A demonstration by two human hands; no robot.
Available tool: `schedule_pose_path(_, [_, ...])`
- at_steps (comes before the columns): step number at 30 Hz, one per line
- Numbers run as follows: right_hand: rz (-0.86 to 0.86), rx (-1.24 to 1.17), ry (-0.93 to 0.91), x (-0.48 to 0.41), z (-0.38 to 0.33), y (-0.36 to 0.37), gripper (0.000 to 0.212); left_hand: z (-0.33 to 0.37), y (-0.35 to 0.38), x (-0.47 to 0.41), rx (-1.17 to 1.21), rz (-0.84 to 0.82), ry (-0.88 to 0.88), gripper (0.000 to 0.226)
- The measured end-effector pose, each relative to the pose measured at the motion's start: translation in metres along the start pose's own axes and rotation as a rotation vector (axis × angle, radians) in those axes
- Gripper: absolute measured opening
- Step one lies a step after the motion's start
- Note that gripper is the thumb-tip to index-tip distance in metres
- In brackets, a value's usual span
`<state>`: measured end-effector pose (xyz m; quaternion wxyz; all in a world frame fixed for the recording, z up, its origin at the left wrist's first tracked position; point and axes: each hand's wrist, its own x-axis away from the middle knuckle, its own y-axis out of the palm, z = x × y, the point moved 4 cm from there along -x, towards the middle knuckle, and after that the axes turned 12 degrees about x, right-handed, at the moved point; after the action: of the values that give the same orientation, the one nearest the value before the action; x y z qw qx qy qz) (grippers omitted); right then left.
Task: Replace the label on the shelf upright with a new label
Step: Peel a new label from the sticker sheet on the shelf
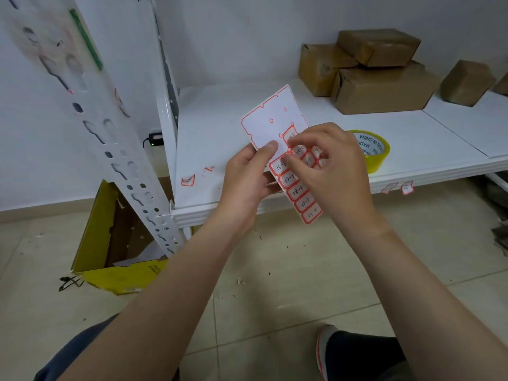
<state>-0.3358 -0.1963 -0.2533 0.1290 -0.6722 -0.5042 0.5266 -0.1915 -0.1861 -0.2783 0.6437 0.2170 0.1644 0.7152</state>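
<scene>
A label sheet (275, 119) with red-bordered handwritten stickers is held over the white shelf (220, 166). My left hand (244, 182) grips its lower left edge, thumb on the blank upper part. My right hand (330, 166) rests on the sheet's right side with fingertips pinching at a sticker (290, 133); whether it is lifted I cannot tell. The white perforated shelf upright (110, 133) slants down the left, with faint label residue near its top.
A roll of yellow tape (373, 149) sits on the shelf behind my right hand. Brown cardboard boxes (379, 86) stand at the back right. A yellow open carton (118, 243) is on the tiled floor by the upright. Small red labels (188, 180) stick to the shelf.
</scene>
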Motion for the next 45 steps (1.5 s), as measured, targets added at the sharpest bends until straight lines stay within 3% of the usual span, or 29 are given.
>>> schedule_pose_path(6, [-0.026, -0.003, -0.034, 0.0, -0.003, 0.004, 0.022, -0.002, 0.001, -0.001, -0.05, 0.039, 0.025, 0.02])
schedule_pose_path(18, [-0.032, -0.266, 0.265, 0.0, 0.002, -0.001, 0.011, -0.004, 0.004, -0.001, -0.176, 0.027, 0.07, 0.026])
schedule_pose_path(28, [-0.053, -0.328, 0.379, -0.001, 0.007, -0.003, 0.005, -0.002, -0.001, -0.004, -0.333, 0.074, 0.094, 0.025])
schedule_pose_path(40, [-0.078, -0.487, 0.604, -0.008, 0.031, -0.005, 0.016, -0.012, -0.003, -0.019, -0.209, 0.206, -0.02, 0.033])
schedule_pose_path(45, [-0.052, -0.586, 0.69, -0.011, 0.04, -0.01, 0.014, -0.018, 0.0, -0.029, -0.17, 0.257, -0.045, 0.026])
